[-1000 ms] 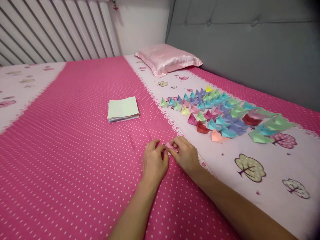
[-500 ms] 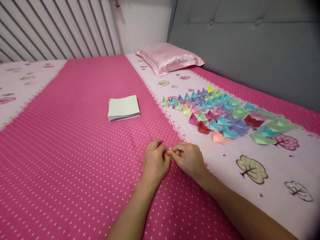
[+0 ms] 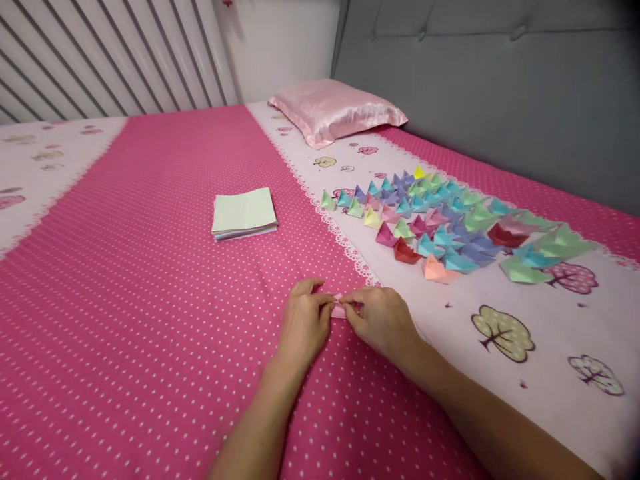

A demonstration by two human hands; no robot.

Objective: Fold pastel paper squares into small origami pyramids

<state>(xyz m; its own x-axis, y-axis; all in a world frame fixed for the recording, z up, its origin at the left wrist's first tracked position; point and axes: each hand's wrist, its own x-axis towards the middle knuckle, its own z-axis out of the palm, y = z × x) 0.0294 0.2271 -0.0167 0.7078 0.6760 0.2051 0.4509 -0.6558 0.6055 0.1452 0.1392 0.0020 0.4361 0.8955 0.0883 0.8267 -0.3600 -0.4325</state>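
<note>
My left hand (image 3: 303, 325) and my right hand (image 3: 379, 319) meet low on the pink dotted bedsheet (image 3: 125, 280). Both pinch a small folded pink paper piece (image 3: 339, 306) between their fingertips, pressed against the sheet. Most of the paper is hidden by my fingers. A stack of square coloured papers (image 3: 243, 213) with a pale green top sheet lies further away to the left. Several folded paper boats (image 3: 440, 223) in many colours stand in rows on the white strip of the sheet to the right.
A pink satin pillow (image 3: 334, 110) lies at the head of the bed. A grey padded headboard (image 3: 500, 93) runs along the right side. A striped wall panel (image 3: 100, 60) is at the far left.
My fingers have worked the pink paper piece; less of it shows than a second ago. The view has shifted a little; both hands stay in the same spot.
</note>
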